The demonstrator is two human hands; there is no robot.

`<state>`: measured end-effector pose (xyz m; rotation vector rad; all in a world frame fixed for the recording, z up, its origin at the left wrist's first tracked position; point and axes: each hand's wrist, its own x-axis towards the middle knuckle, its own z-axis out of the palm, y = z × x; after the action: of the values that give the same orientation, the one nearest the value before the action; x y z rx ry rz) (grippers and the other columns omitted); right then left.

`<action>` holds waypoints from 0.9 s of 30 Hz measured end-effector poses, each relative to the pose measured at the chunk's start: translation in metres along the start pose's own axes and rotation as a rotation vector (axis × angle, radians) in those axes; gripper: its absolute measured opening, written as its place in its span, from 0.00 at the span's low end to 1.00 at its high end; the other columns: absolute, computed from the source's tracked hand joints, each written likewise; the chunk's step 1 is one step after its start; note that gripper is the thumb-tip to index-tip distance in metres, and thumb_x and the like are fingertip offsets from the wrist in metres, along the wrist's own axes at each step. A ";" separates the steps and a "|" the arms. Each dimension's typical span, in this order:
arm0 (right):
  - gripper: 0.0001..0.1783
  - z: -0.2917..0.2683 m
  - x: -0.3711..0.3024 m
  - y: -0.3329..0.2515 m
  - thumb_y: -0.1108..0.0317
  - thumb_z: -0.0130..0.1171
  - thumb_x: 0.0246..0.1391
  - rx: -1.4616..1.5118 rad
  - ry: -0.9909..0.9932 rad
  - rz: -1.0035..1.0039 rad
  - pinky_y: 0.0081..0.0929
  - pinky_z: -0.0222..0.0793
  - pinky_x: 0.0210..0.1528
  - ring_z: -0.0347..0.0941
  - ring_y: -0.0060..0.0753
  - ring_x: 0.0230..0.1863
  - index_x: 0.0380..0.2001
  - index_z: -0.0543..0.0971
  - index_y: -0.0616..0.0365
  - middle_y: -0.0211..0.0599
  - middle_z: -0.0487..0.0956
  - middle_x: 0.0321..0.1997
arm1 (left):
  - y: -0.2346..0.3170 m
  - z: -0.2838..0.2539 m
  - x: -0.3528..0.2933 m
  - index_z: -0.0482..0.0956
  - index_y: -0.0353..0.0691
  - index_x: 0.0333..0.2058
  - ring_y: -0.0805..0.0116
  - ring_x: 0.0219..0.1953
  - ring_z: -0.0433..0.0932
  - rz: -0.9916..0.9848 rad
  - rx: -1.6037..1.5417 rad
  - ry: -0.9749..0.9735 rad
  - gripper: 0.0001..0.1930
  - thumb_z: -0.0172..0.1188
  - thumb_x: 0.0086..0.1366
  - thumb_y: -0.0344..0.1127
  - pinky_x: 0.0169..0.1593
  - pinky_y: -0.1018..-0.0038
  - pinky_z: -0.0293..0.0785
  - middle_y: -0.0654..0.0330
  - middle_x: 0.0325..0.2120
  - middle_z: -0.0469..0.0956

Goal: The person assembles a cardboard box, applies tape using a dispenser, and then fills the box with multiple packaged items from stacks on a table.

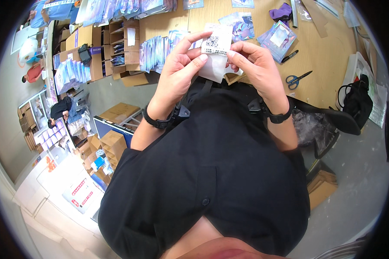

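The room is a packing area with a grey floor point(147, 97), cardboard cartons stacked at the left, and a light wood worktop point(324, 49) across the top of the view. Two other people are visible at far left: one in a red top point(33, 74), one in dark clothing point(61, 108).

The white label point(217, 41), printed with a square code, is held up in front of the wearer's black shirt point(212, 146), at the near edge of the worktop. A plain white slip point(213, 68) hangs directly below it (whether the two are joined cannot be determined).

Left hand point(179, 67): thumb and fingers point(198, 36) closed in a pinch on the label's left side. Right hand point(259, 64): thumb and index finger closed at its lower right corner, the other fingers curled. A black wristband is worn on each wrist.

On the worktop, right of the hands: a stack of clear-sleeved packets point(275, 42), a black marker pen point(289, 56) just beside it, scissors point(299, 78) with blue handles nearer the wearer, and a purple cloth point(281, 14) farther back. Left of the hands: a row of sleeved packets point(156, 54) standing on edge, next to a compartmented cardboard box point(117, 43).
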<state>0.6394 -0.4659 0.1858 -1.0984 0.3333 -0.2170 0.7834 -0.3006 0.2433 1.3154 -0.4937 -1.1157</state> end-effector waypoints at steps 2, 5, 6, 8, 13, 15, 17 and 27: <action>0.09 0.004 -0.001 0.004 0.67 0.64 0.70 0.016 0.022 0.016 0.13 0.70 0.39 0.74 0.09 0.35 0.45 0.84 0.63 0.23 0.83 0.34 | -0.001 -0.003 -0.002 0.66 0.39 0.71 0.71 0.54 0.82 -0.011 0.024 -0.003 0.26 0.52 0.77 0.24 0.61 0.74 0.74 0.52 0.53 0.85; 0.09 0.007 -0.002 0.010 0.67 0.64 0.70 0.026 0.055 0.038 0.12 0.69 0.36 0.73 0.08 0.33 0.43 0.84 0.63 0.22 0.82 0.33 | -0.003 -0.008 -0.005 0.67 0.38 0.71 0.71 0.52 0.82 -0.024 0.075 -0.009 0.26 0.53 0.77 0.25 0.61 0.75 0.74 0.54 0.51 0.85; 0.09 0.008 -0.003 0.011 0.67 0.64 0.70 0.024 0.060 0.041 0.12 0.68 0.36 0.73 0.08 0.33 0.43 0.84 0.63 0.22 0.82 0.33 | -0.003 -0.008 -0.007 0.67 0.38 0.71 0.71 0.52 0.82 -0.017 0.061 -0.008 0.26 0.53 0.76 0.25 0.61 0.74 0.74 0.55 0.51 0.85; 0.09 0.009 -0.003 0.012 0.67 0.64 0.70 0.016 0.063 0.042 0.12 0.68 0.35 0.72 0.08 0.33 0.42 0.84 0.63 0.21 0.81 0.32 | -0.004 -0.005 -0.009 0.68 0.38 0.70 0.71 0.52 0.81 0.000 0.053 -0.005 0.26 0.55 0.76 0.25 0.61 0.74 0.74 0.56 0.51 0.84; 0.08 0.009 -0.009 0.010 0.68 0.65 0.68 -0.131 0.012 0.043 0.14 0.67 0.35 0.71 0.08 0.32 0.39 0.83 0.64 0.20 0.79 0.31 | -0.011 -0.006 -0.009 0.67 0.38 0.71 0.69 0.58 0.78 0.111 0.148 -0.040 0.29 0.59 0.74 0.25 0.63 0.71 0.74 0.52 0.60 0.78; 0.09 0.013 -0.012 0.008 0.69 0.65 0.68 -0.161 0.021 0.036 0.15 0.66 0.34 0.69 0.08 0.32 0.38 0.83 0.65 0.19 0.78 0.29 | -0.013 -0.009 -0.007 0.66 0.37 0.72 0.69 0.59 0.78 0.097 0.128 -0.059 0.29 0.58 0.74 0.24 0.63 0.70 0.75 0.52 0.64 0.75; 0.09 0.014 -0.014 0.008 0.69 0.65 0.68 -0.186 0.022 0.054 0.15 0.65 0.34 0.68 0.08 0.31 0.37 0.82 0.65 0.19 0.77 0.29 | -0.013 -0.008 -0.008 0.65 0.37 0.73 0.68 0.60 0.78 0.109 0.108 -0.054 0.30 0.58 0.73 0.24 0.63 0.70 0.75 0.52 0.67 0.73; 0.13 0.010 -0.019 0.023 0.64 0.70 0.62 -0.251 -0.063 -0.004 0.27 0.75 0.39 0.78 0.21 0.34 0.39 0.84 0.65 0.33 0.83 0.30 | -0.014 -0.002 -0.002 0.56 0.39 0.77 0.68 0.58 0.80 0.160 0.011 0.037 0.40 0.57 0.68 0.16 0.60 0.70 0.79 0.54 0.74 0.63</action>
<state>0.6255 -0.4408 0.1725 -1.3505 0.3077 -0.1462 0.7797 -0.2962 0.2303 1.2808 -0.5684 -0.9553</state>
